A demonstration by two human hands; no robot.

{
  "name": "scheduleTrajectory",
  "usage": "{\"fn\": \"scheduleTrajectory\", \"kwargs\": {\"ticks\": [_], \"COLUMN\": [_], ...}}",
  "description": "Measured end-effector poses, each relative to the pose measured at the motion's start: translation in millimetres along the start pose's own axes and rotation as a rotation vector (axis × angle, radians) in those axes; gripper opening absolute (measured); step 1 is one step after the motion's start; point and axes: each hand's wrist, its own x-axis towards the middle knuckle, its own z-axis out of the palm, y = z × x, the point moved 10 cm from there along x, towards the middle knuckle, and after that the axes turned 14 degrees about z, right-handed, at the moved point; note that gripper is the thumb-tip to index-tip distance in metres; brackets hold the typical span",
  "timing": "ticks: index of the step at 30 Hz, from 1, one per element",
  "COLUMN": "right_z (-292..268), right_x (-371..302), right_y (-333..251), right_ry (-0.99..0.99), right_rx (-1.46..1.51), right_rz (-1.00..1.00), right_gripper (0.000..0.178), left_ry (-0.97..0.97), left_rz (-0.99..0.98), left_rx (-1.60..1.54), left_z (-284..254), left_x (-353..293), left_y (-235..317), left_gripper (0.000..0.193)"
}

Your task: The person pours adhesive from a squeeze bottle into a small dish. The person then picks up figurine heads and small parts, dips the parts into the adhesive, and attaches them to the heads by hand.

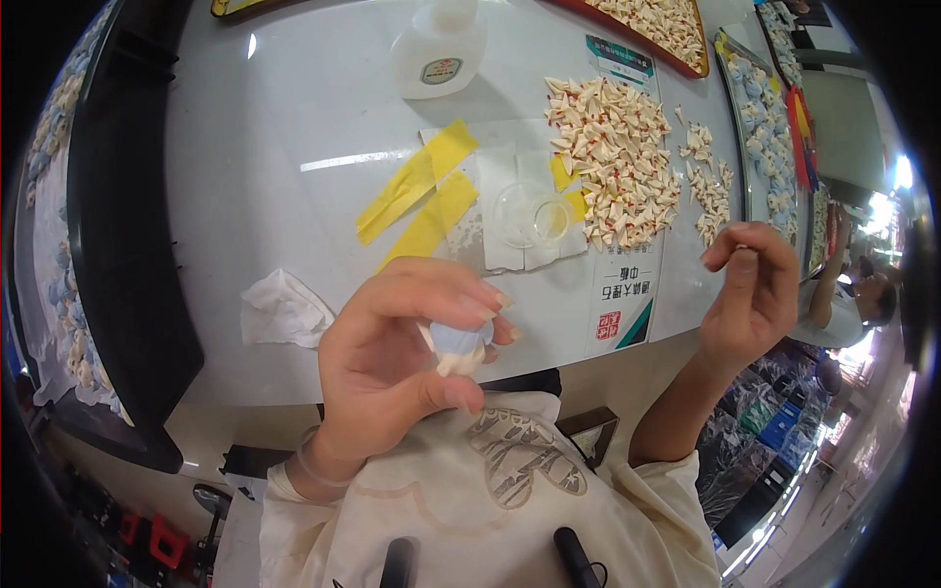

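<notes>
My left hand (368, 343) is closed round a small light-blue and cream figurine (463, 343), held above the table's near edge. Thumb and fingers grip it from both sides and hide part of it. To the right, my right hand (750, 299) is raised with thumb and forefinger pinched together. A tiny pale bit shows at those fingertips, too small to name. Just beyond that hand lie scattered small cream pointed pieces (710, 196). A larger heap of similar pieces with red ends (618, 162) spreads to their left. Beside the heap sits a small clear round dish (552, 221) on white sheets.
A translucent white bottle (441, 44) stands at the back. Yellow tape strips (417, 181) and a crumpled white tissue (284, 309) lie on the table. Trays of blue-and-cream figurines (765, 127) flank both sides; an orange-rimmed tray (700, 61) is far right. Another person (833, 309) sits at right.
</notes>
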Motion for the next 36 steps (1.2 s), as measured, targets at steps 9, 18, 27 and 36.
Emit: {"fn": "scheduleTrajectory", "kwargs": {"ticks": [9,18,27,36], "right_z": [45,56,64,113], "right_x": [-6,0,4,21], "right_y": [16,26,14,-28], "right_ry": [-0.347,-0.377,-0.379,-0.498], "right_rx": [0.576,0.722,0.424,-0.227], "right_rz": [0.294,0.367,0.350,-0.065], "right_gripper": [0.032,0.024,0.013,0.021], "left_ry": [0.063,0.042,-0.030,-0.095], "left_rz": [-0.103,-0.107,-0.119,-0.111], "left_rx": [-0.105,-0.132,-0.183,-0.180], "left_z": [-2,-2,4,7], "left_x": [-7,-5,-5,-2], "left_y": [-4,-6,-7,-6], "left_gripper": [0.046,0.044,0.044,0.044]}}
